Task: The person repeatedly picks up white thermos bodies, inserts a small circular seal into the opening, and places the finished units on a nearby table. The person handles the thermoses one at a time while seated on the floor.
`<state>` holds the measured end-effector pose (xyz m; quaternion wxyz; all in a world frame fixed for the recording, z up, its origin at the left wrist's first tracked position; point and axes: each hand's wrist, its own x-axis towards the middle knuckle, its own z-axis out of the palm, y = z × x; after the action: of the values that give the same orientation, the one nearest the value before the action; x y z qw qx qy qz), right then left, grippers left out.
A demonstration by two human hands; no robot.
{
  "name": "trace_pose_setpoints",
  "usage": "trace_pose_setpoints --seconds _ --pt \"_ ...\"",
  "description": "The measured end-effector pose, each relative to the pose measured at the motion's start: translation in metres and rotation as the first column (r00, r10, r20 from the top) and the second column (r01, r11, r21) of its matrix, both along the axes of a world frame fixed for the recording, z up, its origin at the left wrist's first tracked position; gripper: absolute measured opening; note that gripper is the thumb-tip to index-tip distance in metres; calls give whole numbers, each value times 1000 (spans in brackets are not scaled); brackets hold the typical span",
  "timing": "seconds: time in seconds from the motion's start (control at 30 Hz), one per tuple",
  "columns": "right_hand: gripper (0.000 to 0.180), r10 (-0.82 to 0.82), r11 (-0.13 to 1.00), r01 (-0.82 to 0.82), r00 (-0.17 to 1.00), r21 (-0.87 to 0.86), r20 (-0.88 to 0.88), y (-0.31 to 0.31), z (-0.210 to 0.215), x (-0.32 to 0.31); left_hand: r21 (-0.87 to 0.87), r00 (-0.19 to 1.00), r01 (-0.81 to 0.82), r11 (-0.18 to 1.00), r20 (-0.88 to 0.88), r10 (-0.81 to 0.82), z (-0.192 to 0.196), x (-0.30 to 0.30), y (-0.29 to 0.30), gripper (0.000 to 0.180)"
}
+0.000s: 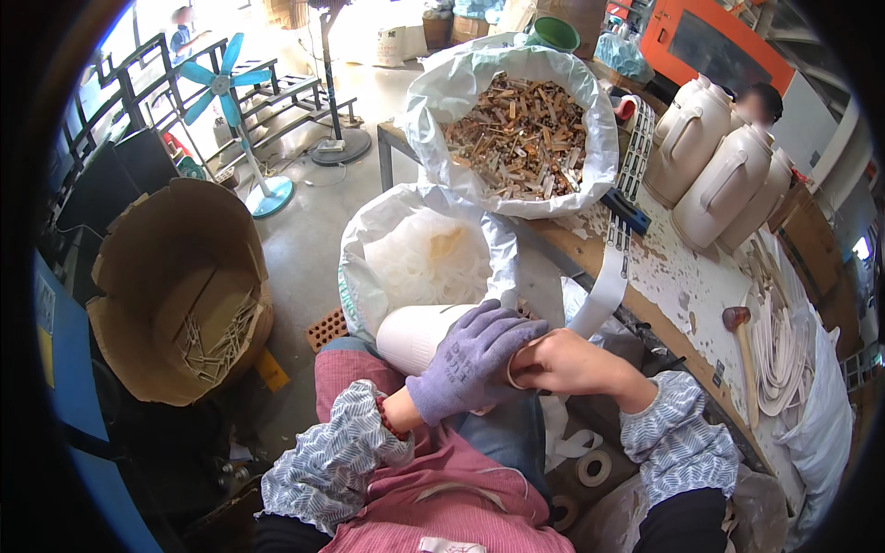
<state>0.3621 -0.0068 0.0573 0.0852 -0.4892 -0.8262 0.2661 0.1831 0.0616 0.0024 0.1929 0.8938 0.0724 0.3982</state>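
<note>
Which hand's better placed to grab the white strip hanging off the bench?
Right, probably. The bare right hand sits just below the white strip; the gloved left hand rests on the white cylinder, farther off.

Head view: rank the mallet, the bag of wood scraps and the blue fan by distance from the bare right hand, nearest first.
1. Mallet, on the bench right of the right hand.
2. Bag of wood scraps, on the bench ahead.
3. Blue fan, on the floor, far left.
</note>
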Motion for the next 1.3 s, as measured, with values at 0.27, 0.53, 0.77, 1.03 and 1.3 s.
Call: trace_pose_setpoints --seconds 0.27,0.53,0.77,1.03,1.3 --pt "17 -394 640 511 860 574 -325 157 -23 61 -650 680 -123 750 495 540 38 -136 -12 70" --pt "19 -624 384 670 696 635 -357 260 -60 92 -716 809 -572 401 -410 422 -49 -264 -48 56" --pt "16 -364 800 577 685 165 -631 207 -36 42 -378 747 -348 858 -665 10 3 -152 7 63" --pt "45 -331 924 41 588 -381 -738 96 -80 -65 -639 781 -268 721 -582 -225 -27 -127 20 46" --pt "14 -587 797 9 242 -603 -772 64 -99 -85 -17 910 -365 931 -219 353 -37 -115 14 32"
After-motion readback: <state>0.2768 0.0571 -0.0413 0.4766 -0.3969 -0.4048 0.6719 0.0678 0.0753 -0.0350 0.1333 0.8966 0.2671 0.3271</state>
